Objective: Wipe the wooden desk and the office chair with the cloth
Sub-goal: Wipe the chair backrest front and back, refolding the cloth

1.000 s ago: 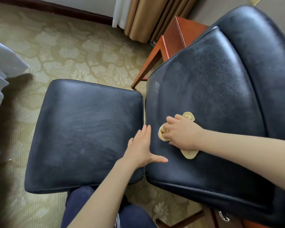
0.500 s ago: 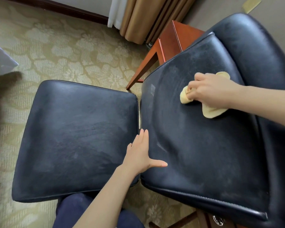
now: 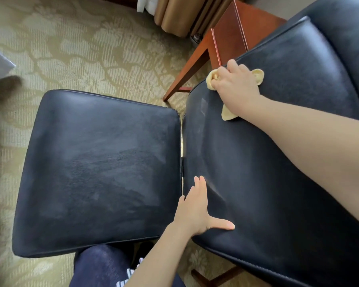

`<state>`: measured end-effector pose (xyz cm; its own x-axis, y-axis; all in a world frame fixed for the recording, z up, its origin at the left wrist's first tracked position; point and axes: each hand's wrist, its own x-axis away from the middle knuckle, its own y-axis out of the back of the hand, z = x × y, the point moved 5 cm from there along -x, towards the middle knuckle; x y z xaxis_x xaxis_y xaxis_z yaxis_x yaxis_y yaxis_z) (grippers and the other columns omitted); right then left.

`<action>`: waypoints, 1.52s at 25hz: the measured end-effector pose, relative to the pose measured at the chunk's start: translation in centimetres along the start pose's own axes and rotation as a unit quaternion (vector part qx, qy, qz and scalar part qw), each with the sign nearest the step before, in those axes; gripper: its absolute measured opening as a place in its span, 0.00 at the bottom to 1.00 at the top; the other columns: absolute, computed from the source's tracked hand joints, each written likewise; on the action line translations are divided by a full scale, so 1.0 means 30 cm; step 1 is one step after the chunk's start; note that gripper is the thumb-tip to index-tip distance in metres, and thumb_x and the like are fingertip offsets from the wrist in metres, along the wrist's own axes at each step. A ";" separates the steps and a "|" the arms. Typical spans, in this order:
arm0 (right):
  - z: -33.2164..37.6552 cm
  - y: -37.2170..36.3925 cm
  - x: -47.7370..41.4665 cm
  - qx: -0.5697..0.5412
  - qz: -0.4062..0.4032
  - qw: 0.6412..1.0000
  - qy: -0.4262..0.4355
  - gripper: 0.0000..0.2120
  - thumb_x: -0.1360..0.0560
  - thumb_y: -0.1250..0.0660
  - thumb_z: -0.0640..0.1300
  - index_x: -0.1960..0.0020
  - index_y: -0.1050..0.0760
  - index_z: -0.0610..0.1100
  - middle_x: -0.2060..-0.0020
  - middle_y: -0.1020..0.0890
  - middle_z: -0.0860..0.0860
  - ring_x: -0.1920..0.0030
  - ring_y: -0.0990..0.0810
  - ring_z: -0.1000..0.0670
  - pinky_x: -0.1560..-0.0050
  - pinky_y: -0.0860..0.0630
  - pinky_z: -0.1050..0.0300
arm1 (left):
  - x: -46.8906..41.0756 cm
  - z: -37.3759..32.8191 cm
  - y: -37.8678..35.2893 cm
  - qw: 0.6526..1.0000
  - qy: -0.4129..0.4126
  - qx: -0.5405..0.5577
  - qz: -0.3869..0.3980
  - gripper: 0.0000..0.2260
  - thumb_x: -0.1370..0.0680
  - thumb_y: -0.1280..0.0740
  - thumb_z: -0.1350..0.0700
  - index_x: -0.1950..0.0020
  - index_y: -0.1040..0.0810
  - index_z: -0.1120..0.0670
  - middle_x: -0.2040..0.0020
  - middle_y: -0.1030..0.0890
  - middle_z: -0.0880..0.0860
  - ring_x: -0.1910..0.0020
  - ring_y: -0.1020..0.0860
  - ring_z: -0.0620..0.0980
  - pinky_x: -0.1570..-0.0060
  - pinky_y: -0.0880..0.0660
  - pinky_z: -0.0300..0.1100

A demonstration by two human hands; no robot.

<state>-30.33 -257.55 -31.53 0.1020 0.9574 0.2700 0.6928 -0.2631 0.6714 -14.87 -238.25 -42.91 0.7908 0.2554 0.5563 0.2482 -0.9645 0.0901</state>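
The right hand [image 3: 235, 84] bunches the crumpled yellow cloth [image 3: 258, 75] under curled fingers at the far edge of the black leather chair back [image 3: 278, 162]; an outward stroke could slip off (into the reddish wooden desk [image 3: 230, 34] behind). The left hand [image 3: 197, 210], fingers straight together and thumb splayed, braces the back, which could shift if the palm slides.

The chair seat [image 3: 100, 168] lies left, the chair back [image 3: 278, 162] just beside it on the right. The cloth [image 3: 257, 74] sits on the chair back near its far left edge. The table [image 3: 228, 36] stands behind, on the carpet [image 3: 81, 48].

Patterned carpet [image 3: 81, 48]; tan curtains [image 3: 174, 17] at top edge.
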 end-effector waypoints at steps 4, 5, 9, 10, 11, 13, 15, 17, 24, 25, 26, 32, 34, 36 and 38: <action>0.133 -0.050 -0.019 0.014 0.048 0.998 0.035 0.14 0.23 0.37 0.44 0.38 0.25 0.44 0.43 0.26 0.48 0.42 0.33 0.45 0.51 0.36 0.52 | -0.007 0.000 -0.004 0.999 0.001 -0.031 -0.011 0.60 0.37 0.25 0.36 0.24 0.65 0.53 0.22 0.59 0.49 0.23 0.51 0.52 0.26 0.51 0.54; 0.167 -0.064 -0.003 0.021 0.059 0.996 0.062 0.14 0.23 0.38 0.45 0.38 0.25 0.45 0.42 0.26 0.49 0.41 0.34 0.45 0.51 0.37 0.52 | -0.007 -0.001 -0.007 0.999 0.001 -0.040 -0.015 0.60 0.37 0.26 0.35 0.24 0.65 0.53 0.22 0.60 0.50 0.23 0.52 0.50 0.26 0.53 0.54; 0.281 -0.117 0.156 0.031 0.099 0.980 0.170 0.15 0.22 0.41 0.46 0.38 0.26 0.46 0.42 0.27 0.50 0.42 0.34 0.46 0.53 0.41 0.53 | 0.003 0.007 -0.012 0.995 0.023 -0.086 -0.039 0.57 0.36 0.30 0.31 0.23 0.62 0.54 0.22 0.57 0.51 0.23 0.52 0.48 0.27 0.54 0.57; 0.300 -0.118 0.187 0.032 0.104 0.975 0.192 0.14 0.22 0.41 0.46 0.38 0.25 0.46 0.42 0.27 0.51 0.42 0.35 0.46 0.54 0.42 0.53 | 0.002 0.014 -0.007 0.994 0.031 -0.096 -0.045 0.56 0.36 0.32 0.30 0.23 0.60 0.54 0.21 0.56 0.52 0.23 0.51 0.49 0.27 0.54 0.58; 0.315 -0.116 0.229 0.030 0.110 0.971 0.212 0.14 0.22 0.41 0.45 0.39 0.25 0.46 0.43 0.27 0.51 0.43 0.35 0.46 0.54 0.42 0.53 | 0.010 0.018 -0.011 0.992 0.042 -0.110 -0.046 0.55 0.35 0.34 0.29 0.22 0.59 0.54 0.21 0.55 0.53 0.23 0.51 0.49 0.27 0.53 0.59; 0.338 -0.108 0.321 0.024 0.126 0.961 0.245 0.13 0.22 0.42 0.45 0.40 0.25 0.46 0.44 0.26 0.51 0.44 0.35 0.47 0.54 0.42 0.53 | 0.034 0.023 -0.017 0.989 0.063 -0.127 -0.046 0.53 0.34 0.37 0.27 0.22 0.55 0.55 0.22 0.53 0.54 0.23 0.50 0.51 0.27 0.52 0.60; 0.362 -0.085 0.416 0.012 0.138 0.953 0.269 0.12 0.22 0.41 0.44 0.42 0.24 0.47 0.46 0.26 0.52 0.45 0.35 0.47 0.55 0.41 0.54 | 0.071 0.031 -0.020 0.985 0.072 -0.154 -0.039 0.50 0.33 0.38 0.27 0.22 0.51 0.55 0.22 0.49 0.55 0.24 0.48 0.52 0.28 0.50 0.61; 0.381 -0.054 0.517 -0.003 0.144 0.949 0.280 0.11 0.22 0.41 0.45 0.43 0.24 0.47 0.47 0.26 0.52 0.46 0.35 0.47 0.55 0.41 0.54 | 0.110 0.035 0.006 0.979 0.074 -0.184 -0.039 0.48 0.32 0.37 0.29 0.23 0.49 0.55 0.23 0.46 0.54 0.25 0.45 0.53 0.29 0.48 0.61; 0.352 0.065 0.811 -0.095 0.142 0.939 0.297 0.12 0.21 0.42 0.42 0.42 0.24 0.48 0.46 0.26 0.51 0.44 0.34 0.46 0.52 0.39 0.53 | 0.217 -0.063 0.085 0.970 0.062 -0.210 -0.108 0.33 0.24 0.36 0.42 0.26 0.43 0.56 0.26 0.38 0.53 0.28 0.39 0.54 0.32 0.42 0.55; 0.348 0.074 0.823 -0.105 0.143 0.937 0.300 0.12 0.22 0.43 0.41 0.43 0.24 0.48 0.46 0.26 0.50 0.45 0.34 0.46 0.54 0.41 0.53 | 0.218 -0.073 0.096 0.973 0.057 -0.191 -0.120 0.31 0.22 0.38 0.44 0.26 0.43 0.56 0.25 0.39 0.53 0.27 0.39 0.53 0.31 0.42 0.55; 0.318 0.099 0.877 -0.116 0.131 0.943 0.282 0.12 0.22 0.43 0.40 0.44 0.24 0.49 0.47 0.26 0.50 0.47 0.35 0.46 0.55 0.42 0.54 | 0.240 -0.119 0.084 0.973 0.036 -0.184 -0.135 0.29 0.21 0.39 0.46 0.25 0.45 0.56 0.24 0.41 0.53 0.27 0.40 0.53 0.30 0.42 0.55; 0.136 0.194 1.089 -0.147 0.081 0.958 0.233 0.14 0.24 0.44 0.36 0.47 0.25 0.49 0.50 0.26 0.51 0.55 0.44 0.49 0.57 0.44 0.54 | 0.300 -0.334 0.023 0.974 -0.084 -0.144 -0.156 0.28 0.19 0.42 0.53 0.22 0.51 0.51 0.21 0.53 0.51 0.25 0.42 0.51 0.28 0.44 0.52; 0.061 0.219 1.118 -0.130 0.061 0.962 0.234 0.14 0.25 0.43 0.36 0.49 0.24 0.51 0.52 0.26 0.53 0.55 0.42 0.49 0.57 0.42 0.54 | 0.303 -0.392 0.003 0.972 -0.119 -0.130 -0.154 0.28 0.18 0.42 0.54 0.22 0.52 0.51 0.21 0.54 0.51 0.26 0.41 0.51 0.28 0.44 0.50; -0.006 0.234 1.101 -0.110 0.064 0.965 0.231 0.14 0.26 0.43 0.36 0.50 0.25 0.52 0.52 0.26 0.53 0.55 0.42 0.50 0.57 0.43 0.55 | 0.294 -0.430 0.000 0.973 -0.138 -0.107 -0.151 0.28 0.18 0.42 0.51 0.22 0.53 0.51 0.22 0.55 0.50 0.24 0.45 0.48 0.27 0.45 0.48; -0.067 0.235 1.042 -0.091 0.076 0.968 0.220 0.14 0.25 0.44 0.36 0.48 0.25 0.52 0.50 0.27 0.53 0.54 0.42 0.50 0.57 0.44 0.55 | 0.280 -0.444 0.007 0.975 -0.142 -0.096 -0.144 0.30 0.18 0.42 0.49 0.22 0.55 0.51 0.22 0.57 0.50 0.24 0.49 0.47 0.27 0.47 0.47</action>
<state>-23.68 -229.72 -16.97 -0.1484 0.7736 0.6160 0.5528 -0.4516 0.7003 -15.61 -237.20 -27.22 0.8337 0.4993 0.2357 0.3954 -0.8379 0.3763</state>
